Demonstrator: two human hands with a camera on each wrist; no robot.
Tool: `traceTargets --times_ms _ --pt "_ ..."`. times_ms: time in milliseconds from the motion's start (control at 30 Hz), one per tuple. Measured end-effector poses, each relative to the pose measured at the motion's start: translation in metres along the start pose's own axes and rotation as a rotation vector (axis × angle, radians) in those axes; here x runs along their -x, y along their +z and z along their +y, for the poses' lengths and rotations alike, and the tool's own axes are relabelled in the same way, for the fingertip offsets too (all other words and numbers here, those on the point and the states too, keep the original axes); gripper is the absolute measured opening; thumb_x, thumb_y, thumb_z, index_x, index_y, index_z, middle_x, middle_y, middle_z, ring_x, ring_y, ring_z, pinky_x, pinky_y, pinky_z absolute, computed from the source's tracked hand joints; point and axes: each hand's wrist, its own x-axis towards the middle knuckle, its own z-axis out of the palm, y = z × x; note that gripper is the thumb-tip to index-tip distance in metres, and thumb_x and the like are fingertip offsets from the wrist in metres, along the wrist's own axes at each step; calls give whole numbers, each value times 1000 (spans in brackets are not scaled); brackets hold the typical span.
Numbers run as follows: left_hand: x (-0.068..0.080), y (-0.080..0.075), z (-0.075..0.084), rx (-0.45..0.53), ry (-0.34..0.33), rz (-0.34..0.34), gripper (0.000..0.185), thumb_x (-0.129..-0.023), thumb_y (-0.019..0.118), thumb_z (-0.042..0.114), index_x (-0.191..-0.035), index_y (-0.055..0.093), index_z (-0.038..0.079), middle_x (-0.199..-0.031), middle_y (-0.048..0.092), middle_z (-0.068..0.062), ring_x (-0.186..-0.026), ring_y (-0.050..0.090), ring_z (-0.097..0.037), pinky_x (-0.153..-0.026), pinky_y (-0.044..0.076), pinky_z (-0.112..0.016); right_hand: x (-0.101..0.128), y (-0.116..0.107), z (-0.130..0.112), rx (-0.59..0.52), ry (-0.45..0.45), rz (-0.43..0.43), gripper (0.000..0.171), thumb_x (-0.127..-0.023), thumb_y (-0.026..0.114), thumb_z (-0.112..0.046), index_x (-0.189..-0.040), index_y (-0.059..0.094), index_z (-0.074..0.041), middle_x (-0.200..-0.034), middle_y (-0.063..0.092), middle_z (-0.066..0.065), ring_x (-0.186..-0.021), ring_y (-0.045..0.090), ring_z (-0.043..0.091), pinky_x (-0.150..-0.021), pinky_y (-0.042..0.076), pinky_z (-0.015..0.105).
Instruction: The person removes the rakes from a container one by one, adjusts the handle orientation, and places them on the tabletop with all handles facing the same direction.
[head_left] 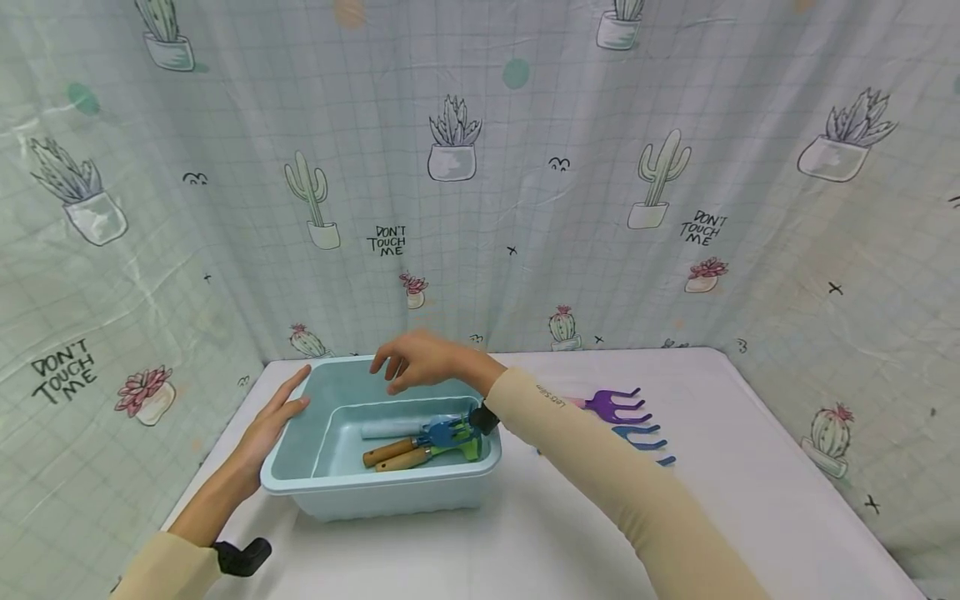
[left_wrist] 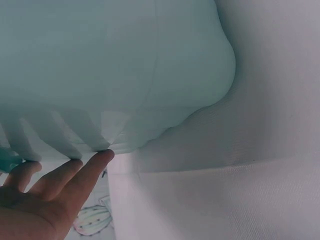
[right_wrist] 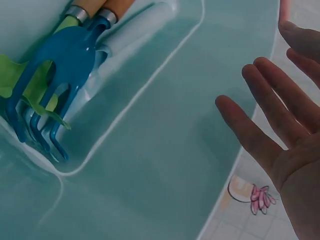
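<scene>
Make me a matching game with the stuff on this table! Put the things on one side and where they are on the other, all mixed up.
Things:
1. blue hand rake
2. purple rake
3. left hand
4. right hand

Places:
A. lying on the white table, right of the tub
B. hovering open above the tub
C. lying inside the tub
D. resting against the tub's left outer side

Pairs: 1-C, 2-A, 3-D, 4-B
</scene>
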Motion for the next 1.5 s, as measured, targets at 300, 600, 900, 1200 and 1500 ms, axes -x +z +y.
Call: traceTargets --times_ms 300,600,900,1200,1500 --pt "3 2 0 -1 -3 5 66 -112 34 42 -167 -2 36 -176 -6 -10 -159 7 -51 -119 19 -76 -16 18 10 -85 56 -61 39 -96 74 -15 -134 67 -14 -127 74 12 -108 73 16 -74 59 23" --pt "2 1 4 1 4 11 66 -112 35 42 -167 -1 35 -176 -7 -9 -159 6 -50 -119 17 -77 -31 36 17 -137 112 -94 42 -97 73 -14 -137 65 -10 -131 71 16 -105 72 17 -82 63 37" --pt "3 1 6 -1 -9 8 66 -112 35 42 -167 -1 36 -176 -6 -9 -159 7 -50 -119 21 -75 -39 53 17 -67 161 -115 44 -95 75 -19 -137 66 -11 -134 70 12 -106 70 15 -75 61 29" --pt "3 1 6 -6 7 20 66 -112 35 43 -167 0 35 -176 -4 -11 -159 10 -51 -118 24 -74 -40 62 20 -23 217 -127 41 -95 76 -23 -135 68 -16 -128 70 5 -107 66 14 -83 63 40" --pt "3 2 4 -4 -5 21 65 -112 34 44 -167 -1 38 -176 -4 -10 -159 10 -50 -118 25 -73 -39 70 19 -30 269 -148 41 -95 76 -21 -136 68 -19 -117 68 0 -98 63 12 -84 63 42"
